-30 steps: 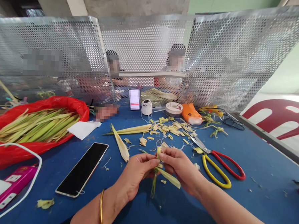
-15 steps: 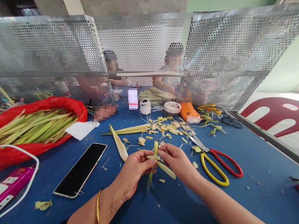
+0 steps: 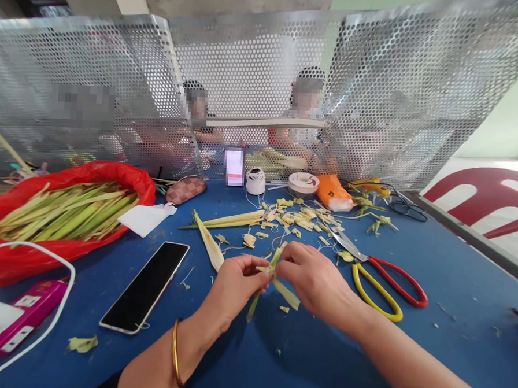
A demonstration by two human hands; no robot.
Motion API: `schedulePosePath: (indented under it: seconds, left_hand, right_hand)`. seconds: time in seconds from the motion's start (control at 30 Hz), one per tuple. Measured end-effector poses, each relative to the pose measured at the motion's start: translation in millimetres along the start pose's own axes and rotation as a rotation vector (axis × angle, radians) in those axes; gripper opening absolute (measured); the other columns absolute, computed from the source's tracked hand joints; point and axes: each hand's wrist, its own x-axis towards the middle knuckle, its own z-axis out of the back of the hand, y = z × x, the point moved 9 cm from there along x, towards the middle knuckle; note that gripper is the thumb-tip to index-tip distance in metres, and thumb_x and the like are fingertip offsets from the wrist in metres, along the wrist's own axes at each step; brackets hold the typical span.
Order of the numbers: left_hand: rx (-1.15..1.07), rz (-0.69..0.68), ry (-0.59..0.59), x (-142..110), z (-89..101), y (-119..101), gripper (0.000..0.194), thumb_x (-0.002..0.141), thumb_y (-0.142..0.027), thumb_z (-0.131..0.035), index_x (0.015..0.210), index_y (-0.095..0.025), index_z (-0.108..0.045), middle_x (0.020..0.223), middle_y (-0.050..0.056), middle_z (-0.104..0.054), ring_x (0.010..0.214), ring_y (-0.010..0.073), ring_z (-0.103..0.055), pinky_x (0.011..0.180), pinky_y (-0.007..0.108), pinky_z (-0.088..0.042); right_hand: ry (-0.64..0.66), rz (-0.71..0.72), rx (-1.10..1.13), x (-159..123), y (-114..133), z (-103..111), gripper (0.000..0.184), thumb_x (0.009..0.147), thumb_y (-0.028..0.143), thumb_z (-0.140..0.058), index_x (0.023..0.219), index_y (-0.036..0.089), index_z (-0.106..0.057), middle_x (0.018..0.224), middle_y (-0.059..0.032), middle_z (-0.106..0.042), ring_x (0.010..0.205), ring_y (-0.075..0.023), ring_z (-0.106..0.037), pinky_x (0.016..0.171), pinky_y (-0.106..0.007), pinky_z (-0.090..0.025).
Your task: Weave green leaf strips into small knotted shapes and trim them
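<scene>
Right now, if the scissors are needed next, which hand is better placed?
Right, probably: the right hand is nearer the scissors, whose handles lie on its side; the left hand is farther off, pinching the leaf piece.

The dark phone (image 3: pixel 145 286) has a super glossy, glassy face. Left of it: a red bag (image 3: pixel 125 172) in thin, shiny, crinkly plastic and a power strip (image 3: pixel 36 307) in slick magenta plastic. Right of it, the leaf piece (image 3: pixel 287 294) looks fibrous and kinda matt, while the scissors (image 3: pixel 361 257) mix smooth metal blades with glossy plastic-looking handles. Beyond it, the screen (image 3: pixel 258 49) is dull perforated sheet metal. Tabletop (image 3: pixel 319 365) under it? Matt, pretty smooth.
</scene>
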Motion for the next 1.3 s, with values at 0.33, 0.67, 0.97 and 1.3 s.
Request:
schedulePosePath:
  seconds: [0.33, 0.67, 0.97, 1.3]
  left_hand:
    - [0.275, -0.086, 0.227, -10, -24.7, -4, 0.01, 0.065, -0.013, -0.069, 0.074, -0.017, -0.069, 0.073, 0.002, -0.07, 0.072, 0.0174, -0.063, 0.069, 0.026, -0.045]
    - [0.31, -0.238, 0.389, -31, -42.6, -26, 0.029, 0.071, -0.01, -0.066, 0.097, -0.022, -0.068, 0.088, 0.002, -0.073, 0.083, 0.0191, -0.067, 0.078, 0.028, -0.049]
    - [-0.176, -0.032, 0.301, -18, -27.2, -15, 0.022, 0.068, -0.017, -0.075, 0.09, -0.016, -0.073, 0.081, 0.004, -0.072, 0.075, 0.015, -0.064, 0.073, 0.025, -0.048]
    - [-0.5, 0.216, 0.174, -6, -15.5, 12, 0.028, 0.063, -0.015, -0.076, 0.091, -0.014, -0.07, 0.076, 0.002, -0.066, 0.062, 0.0109, -0.059, 0.061, 0.024, -0.048]
  right_hand:
    - [0.08, -0.283, 0.301, -2, -24, -14, 0.02, 0.084, 0.012, -0.048, 0.073, 0.02, -0.062, 0.065, -0.0015, -0.063, 0.06, -0.0145, -0.053, 0.059, -0.028, -0.035]
    - [0.427, -0.881, 1.327, -35, -47, -70, 0.017, 0.066, 0.031, -0.07, 0.062, 0.015, -0.066, 0.055, 0.0003, -0.065, 0.043, -0.01, -0.057, 0.047, -0.023, -0.047]
    - [0.292, -0.71, 1.36, -22, -42, -60, 0.029, 0.073, 0.044, -0.073, 0.07, 0.016, -0.063, 0.056, 0.0032, -0.056, 0.051, -0.0101, -0.052, 0.056, -0.026, -0.047]
    - [-0.174, -0.439, 1.052, -4, -31, -7, 0.029, 0.09, 0.038, -0.056, 0.068, 0.02, -0.056, 0.084, -0.0032, -0.061, 0.074, -0.0151, -0.054, 0.069, -0.028, -0.042]
